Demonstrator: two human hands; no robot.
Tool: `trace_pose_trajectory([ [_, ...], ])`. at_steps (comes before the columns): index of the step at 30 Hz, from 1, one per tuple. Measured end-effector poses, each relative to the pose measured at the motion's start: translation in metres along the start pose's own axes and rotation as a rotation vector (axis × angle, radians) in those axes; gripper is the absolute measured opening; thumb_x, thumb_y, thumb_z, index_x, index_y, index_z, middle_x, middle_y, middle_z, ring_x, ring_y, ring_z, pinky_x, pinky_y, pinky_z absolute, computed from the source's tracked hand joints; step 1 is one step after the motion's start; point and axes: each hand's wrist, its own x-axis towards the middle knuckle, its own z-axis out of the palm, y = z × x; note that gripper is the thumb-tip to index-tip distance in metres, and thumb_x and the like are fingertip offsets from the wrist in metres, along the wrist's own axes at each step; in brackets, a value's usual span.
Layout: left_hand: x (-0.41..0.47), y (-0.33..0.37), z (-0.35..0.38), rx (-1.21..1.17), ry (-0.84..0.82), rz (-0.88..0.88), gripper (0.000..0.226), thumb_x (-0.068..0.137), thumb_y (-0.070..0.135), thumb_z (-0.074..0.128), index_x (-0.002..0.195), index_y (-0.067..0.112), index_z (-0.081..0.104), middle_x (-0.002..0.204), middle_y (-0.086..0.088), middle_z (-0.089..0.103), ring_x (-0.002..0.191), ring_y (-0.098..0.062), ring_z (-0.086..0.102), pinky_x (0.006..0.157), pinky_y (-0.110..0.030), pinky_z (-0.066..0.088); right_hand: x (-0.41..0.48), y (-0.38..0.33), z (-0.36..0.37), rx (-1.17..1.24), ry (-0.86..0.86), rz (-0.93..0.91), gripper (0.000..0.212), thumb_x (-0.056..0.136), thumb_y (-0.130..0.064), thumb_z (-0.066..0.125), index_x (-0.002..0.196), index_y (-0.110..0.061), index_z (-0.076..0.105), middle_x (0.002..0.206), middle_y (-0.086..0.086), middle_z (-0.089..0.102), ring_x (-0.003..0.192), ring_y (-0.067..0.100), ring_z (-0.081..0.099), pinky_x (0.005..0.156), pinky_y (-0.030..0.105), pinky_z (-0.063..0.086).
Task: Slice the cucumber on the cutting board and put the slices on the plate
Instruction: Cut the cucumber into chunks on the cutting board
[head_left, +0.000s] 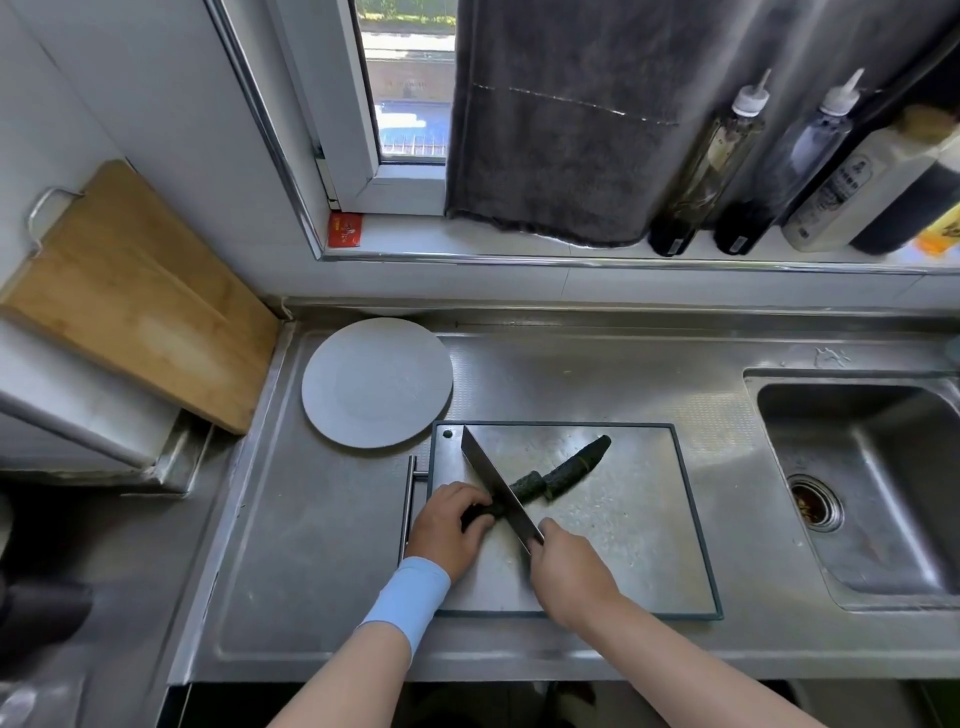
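Observation:
A dark green cucumber lies slantwise on the steel cutting board, cut into pieces, with a separate long piece toward the upper right. My left hand grips the cucumber's near end at the board's left side. My right hand holds the handle of a knife, whose blade crosses the cucumber just right of my left fingers. A round grey plate sits on the counter behind and left of the board, with nothing on it.
A sink with a drain lies to the right. A wooden board leans at the left wall. Sauce bottles and a dark towel stand on the window sill behind.

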Motion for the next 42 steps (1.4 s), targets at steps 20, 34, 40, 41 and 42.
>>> trace_pose_trajectory([
  [20,0.007,0.027,-0.034,-0.014,-0.025,-0.382,0.027,0.086,0.019,0.056,0.11,0.031,0.056,0.105,0.008,0.061,0.095,-0.015,0.057,0.085,-0.027,0.047,-0.009,0.034,-0.071,0.033,0.139,-0.219,0.034,0.1,-0.06,0.038,0.093,-0.032,0.057,0.065,-0.007,0.06,0.059,0.009,0.053,0.054,0.03,0.037],
  [34,0.031,0.047,-0.058,0.1,-0.003,-0.517,0.029,0.091,0.02,0.056,0.119,0.029,0.055,0.117,0.005,0.06,0.097,-0.016,0.055,0.086,-0.027,0.042,0.009,0.124,-0.079,-0.427,0.101,-0.624,0.037,0.096,-0.06,0.045,0.118,-0.031,0.049,0.098,-0.01,0.068,0.086,0.016,0.062,0.069,0.032,0.042],
  [40,0.031,0.076,-0.035,0.136,-0.034,-0.493,0.03,0.091,0.02,0.06,0.119,0.03,0.056,0.114,0.009,0.06,0.098,-0.013,0.055,0.089,-0.027,0.043,0.037,0.131,-0.071,-0.441,-0.016,-0.687,0.019,0.094,-0.033,0.056,0.11,-0.026,0.048,0.105,-0.003,0.062,0.091,0.022,0.054,0.077,0.035,0.041],
  [41,0.031,0.079,-0.031,0.156,-0.04,-0.486,0.03,0.09,0.02,0.06,0.117,0.03,0.057,0.114,0.008,0.06,0.098,-0.013,0.055,0.09,-0.026,0.043,0.043,0.134,-0.07,-0.432,-0.055,-0.692,0.02,0.092,-0.024,0.056,0.11,-0.026,0.049,0.107,-0.003,0.06,0.094,0.021,0.052,0.079,0.035,0.041],
  [42,0.031,0.081,-0.028,0.175,-0.043,-0.475,0.029,0.089,0.021,0.061,0.116,0.03,0.057,0.114,0.008,0.06,0.098,-0.014,0.055,0.09,-0.027,0.043,0.047,0.137,-0.068,-0.426,-0.086,-0.707,0.024,0.09,-0.016,0.056,0.11,-0.027,0.048,0.109,-0.004,0.057,0.095,0.02,0.05,0.081,0.035,0.041],
])
